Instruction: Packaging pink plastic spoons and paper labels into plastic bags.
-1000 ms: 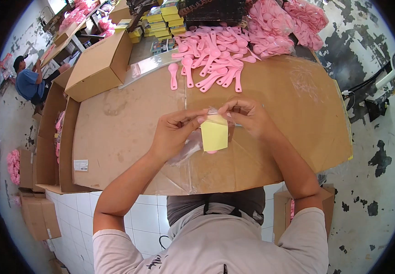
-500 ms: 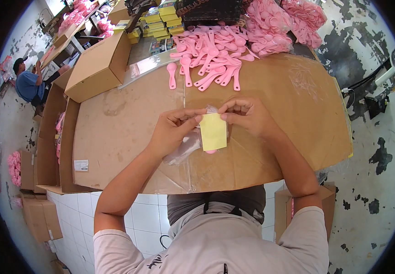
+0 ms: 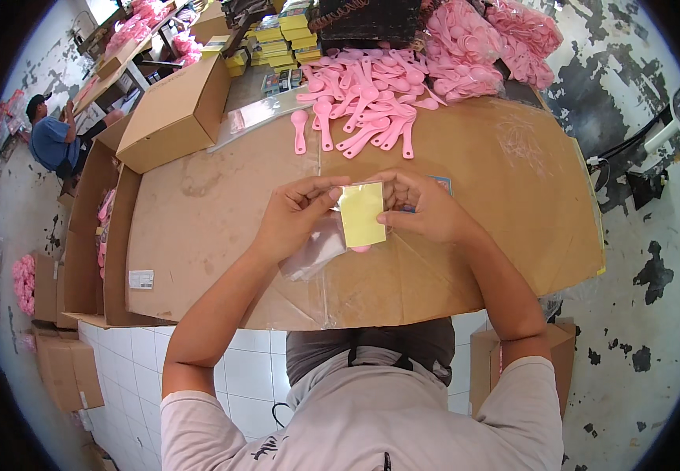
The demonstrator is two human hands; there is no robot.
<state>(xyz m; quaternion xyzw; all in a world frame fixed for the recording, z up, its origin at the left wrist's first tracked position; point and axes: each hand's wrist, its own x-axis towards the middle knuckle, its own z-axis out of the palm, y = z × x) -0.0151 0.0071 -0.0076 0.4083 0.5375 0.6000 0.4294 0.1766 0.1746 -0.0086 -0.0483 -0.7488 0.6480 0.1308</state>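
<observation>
Just beyond clear bags (image 3: 316,250) at its 8 o'clock, a yellow card (image 3: 363,216), seemingly best kept flat with light edge pinches, was gripped over the counter (image 3: 214,259) by the left hand (image 3: 297,216) at 10 o'clock and right hand (image 3: 426,208) at 3, with pink spoons (image 3: 367,98) farther off at 12.

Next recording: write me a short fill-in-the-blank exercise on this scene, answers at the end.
1. The card between the left hand and right hand shows a ____-coloured side.
2. The loose spoons heaped on the cardboard sheet are ____ in colour.
3. From the wearer's view, the brown box stands to the ____ of those spoons.

Answers: yellow; pink; left.
</observation>
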